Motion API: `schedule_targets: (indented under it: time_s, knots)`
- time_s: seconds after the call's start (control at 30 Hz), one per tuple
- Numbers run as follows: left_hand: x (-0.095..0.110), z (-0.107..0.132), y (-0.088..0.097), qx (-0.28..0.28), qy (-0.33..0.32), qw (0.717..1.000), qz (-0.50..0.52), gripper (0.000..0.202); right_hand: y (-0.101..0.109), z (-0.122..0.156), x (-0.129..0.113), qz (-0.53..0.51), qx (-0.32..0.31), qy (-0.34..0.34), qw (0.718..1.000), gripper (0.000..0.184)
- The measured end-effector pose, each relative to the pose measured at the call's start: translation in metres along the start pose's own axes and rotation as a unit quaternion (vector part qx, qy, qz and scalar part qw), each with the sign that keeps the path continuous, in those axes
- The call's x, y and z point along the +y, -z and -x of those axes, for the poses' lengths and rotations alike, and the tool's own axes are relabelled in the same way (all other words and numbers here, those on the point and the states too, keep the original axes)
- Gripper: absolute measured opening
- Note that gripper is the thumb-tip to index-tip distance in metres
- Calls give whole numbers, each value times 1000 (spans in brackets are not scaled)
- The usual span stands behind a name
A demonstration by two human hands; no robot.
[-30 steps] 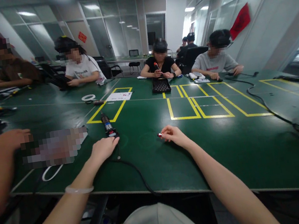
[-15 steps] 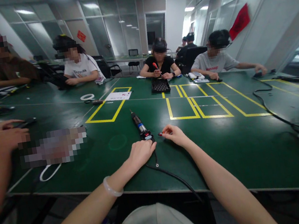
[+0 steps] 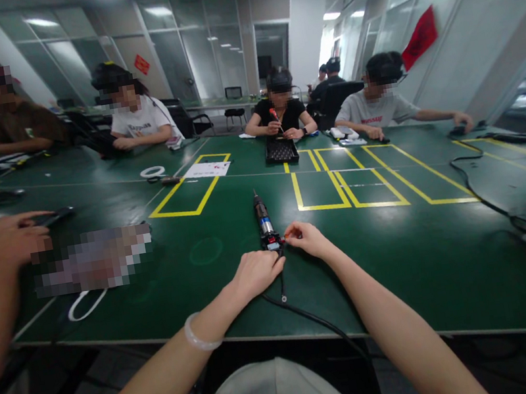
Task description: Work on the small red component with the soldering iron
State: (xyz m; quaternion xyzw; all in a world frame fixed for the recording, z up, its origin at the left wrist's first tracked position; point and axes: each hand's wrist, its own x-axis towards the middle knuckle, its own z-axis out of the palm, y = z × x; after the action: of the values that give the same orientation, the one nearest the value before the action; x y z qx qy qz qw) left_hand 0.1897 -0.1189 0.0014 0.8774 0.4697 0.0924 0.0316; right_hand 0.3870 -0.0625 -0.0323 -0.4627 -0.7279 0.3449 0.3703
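Observation:
An electric screwdriver [image 3: 265, 220] lies on the green table, its pointed tip away from me and its inner parts exposed around a silver-blue section. My left hand [image 3: 259, 271] is closed on its rear end, fingers partly hidden. Beside that rear end, my right hand [image 3: 305, 238] pinches a small red piece [image 3: 283, 240] between thumb and fingertips, at the screwdriver's right side. Whether the piece touches the screwdriver I cannot tell. A black cord [image 3: 311, 312] runs from the rear end over the table's front edge, and a short lead with a ring terminal [image 3: 284, 299] hangs beside it.
Yellow tape outlines [image 3: 324, 207] mark the table [image 3: 402, 255]. A blurred bag with a white strap [image 3: 88, 306] lies left, near another person's hands [image 3: 15, 239]. Farther off are a white paper [image 3: 209, 169], a tape roll [image 3: 152, 172] and a black tray [image 3: 280, 151] before a seated co-worker.
The screwdriver has swung to the right and now points more straight ahead, my left hand moving with it. The gap between its rear end and the red piece in my right hand has closed.

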Motion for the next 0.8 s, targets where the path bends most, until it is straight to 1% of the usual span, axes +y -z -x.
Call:
schedule_targets:
  time_s: [0.23,0.37,0.47,0.67,0.8]
  knots:
    - [-1,2,-2,-1,-13,1000,-11,44,-1,1,-4,12,-10,24,1000,13]
    - [1,3,1,-14,-10,999,-35,46,-2,-1,0,5,-15,14,1000,14]
    - [2,3,2,-15,-10,999,-39,46,-3,-1,0,2,-6,2,1000,11]
    - [0,5,0,-3,-5,1000,-18,47,-3,0,-3,13,-7,-9,1000,12]
    - [1,7,4,18,27,999,17,52,-1,1,-5,31,-8,0,999,13]
